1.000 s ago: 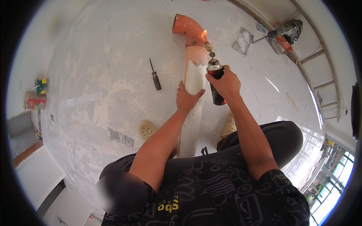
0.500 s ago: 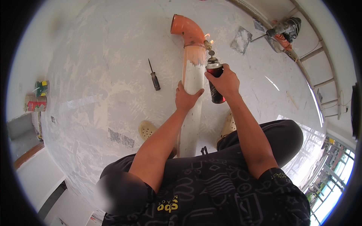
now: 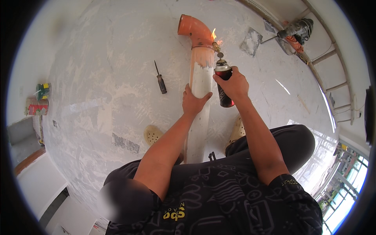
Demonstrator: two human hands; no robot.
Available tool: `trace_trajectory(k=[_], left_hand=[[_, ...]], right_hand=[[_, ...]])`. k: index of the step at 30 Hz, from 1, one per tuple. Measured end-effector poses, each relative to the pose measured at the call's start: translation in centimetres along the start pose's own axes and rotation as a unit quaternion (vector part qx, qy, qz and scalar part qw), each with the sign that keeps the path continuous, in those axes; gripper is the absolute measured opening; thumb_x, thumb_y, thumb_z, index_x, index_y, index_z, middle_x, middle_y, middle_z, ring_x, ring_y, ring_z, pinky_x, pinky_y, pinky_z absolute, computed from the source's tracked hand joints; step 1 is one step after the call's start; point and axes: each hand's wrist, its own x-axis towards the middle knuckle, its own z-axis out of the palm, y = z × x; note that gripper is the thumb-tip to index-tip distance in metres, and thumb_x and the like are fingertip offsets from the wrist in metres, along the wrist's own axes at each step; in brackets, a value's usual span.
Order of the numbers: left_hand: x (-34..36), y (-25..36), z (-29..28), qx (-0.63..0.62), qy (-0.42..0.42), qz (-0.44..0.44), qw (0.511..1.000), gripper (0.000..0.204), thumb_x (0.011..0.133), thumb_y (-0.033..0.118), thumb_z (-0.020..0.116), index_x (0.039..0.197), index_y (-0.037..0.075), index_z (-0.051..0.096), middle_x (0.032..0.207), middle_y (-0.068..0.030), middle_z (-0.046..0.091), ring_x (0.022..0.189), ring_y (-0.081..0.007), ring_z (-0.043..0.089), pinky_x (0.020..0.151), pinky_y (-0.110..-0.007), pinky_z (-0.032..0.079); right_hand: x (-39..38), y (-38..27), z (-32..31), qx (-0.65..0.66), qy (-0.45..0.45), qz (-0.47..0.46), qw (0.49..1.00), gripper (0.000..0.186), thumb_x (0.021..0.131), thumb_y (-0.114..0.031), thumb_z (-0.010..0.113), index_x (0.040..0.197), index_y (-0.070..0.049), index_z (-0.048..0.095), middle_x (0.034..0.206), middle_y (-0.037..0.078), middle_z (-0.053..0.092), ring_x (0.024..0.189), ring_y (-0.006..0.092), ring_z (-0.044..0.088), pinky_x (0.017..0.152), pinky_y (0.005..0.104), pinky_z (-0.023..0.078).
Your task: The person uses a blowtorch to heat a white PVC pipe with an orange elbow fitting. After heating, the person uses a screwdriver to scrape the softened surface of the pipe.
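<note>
My left hand wraps around a long white pipe lying between my legs. At the pipe's far end sits an orange elbow with its opening toward the left, above a peach-stained band. My right hand grips a dark red and black gas canister with a brass torch head, held just right of the pipe. Small flames show at the torch tip, against the right side of the elbow near the joint. A black-handled screwdriver lies on the floor left of the pipe.
A dusty floor surrounds the pipe. At back right are a power drill, a wooden ladder and a grey tile piece. Two containers stand at the left wall. My feet in cream clogs flank the pipe.
Since one second ago the torch, my right hand and the elbow have shifted slightly up and left in view. The flame looks taller than half a second ago. My left hand keeps its grip.
</note>
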Motion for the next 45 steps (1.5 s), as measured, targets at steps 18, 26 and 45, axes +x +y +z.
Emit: trace_trajectory(k=[18,26,45], left_hand=[[0.1,0.2,0.0,0.023,-0.014,-0.027,0.999,0.138,0.071,0.07,0.094,0.168,0.0,0.025,0.152,-0.027,0.052,0.14,-0.0443,0.057,0.113,-0.052,0.051],[-0.4,1.7,0.2,0.069,0.011,-0.035,0.997,0.137,0.071,0.062,0.097,0.169,0.002,0.022,0.149,-0.0275,0.052,0.138,-0.0457,0.057,0.112,-0.052,0.051],[1.4,1.8,-4.9,-0.09,-0.123,-0.056,0.987,0.134,0.059,0.05,0.105,0.161,0.001,0.035,0.141,-0.0259,0.068,0.129,-0.0368,0.07,0.11,-0.045,0.057]], right_hand=[[-0.6,-3.0,1.0,0.018,-0.025,-0.059,0.998,0.071,0.082,-0.058,0.084,0.118,-0.001,0.064,0.105,0.018,0.078,0.098,0.0345,0.079,0.086,0.0462,0.062],[0.2,-4.3,1.7,-0.022,-0.045,-0.075,0.996,0.072,0.083,-0.06,0.083,0.121,-0.003,0.063,0.11,0.018,0.077,0.098,0.0333,0.078,0.086,0.0447,0.062],[-1.6,-3.5,-6.0,0.035,-0.024,-0.051,0.998,0.07,0.081,-0.058,0.087,0.118,-0.002,0.067,0.101,0.017,0.08,0.095,0.0349,0.08,0.086,0.046,0.062]])
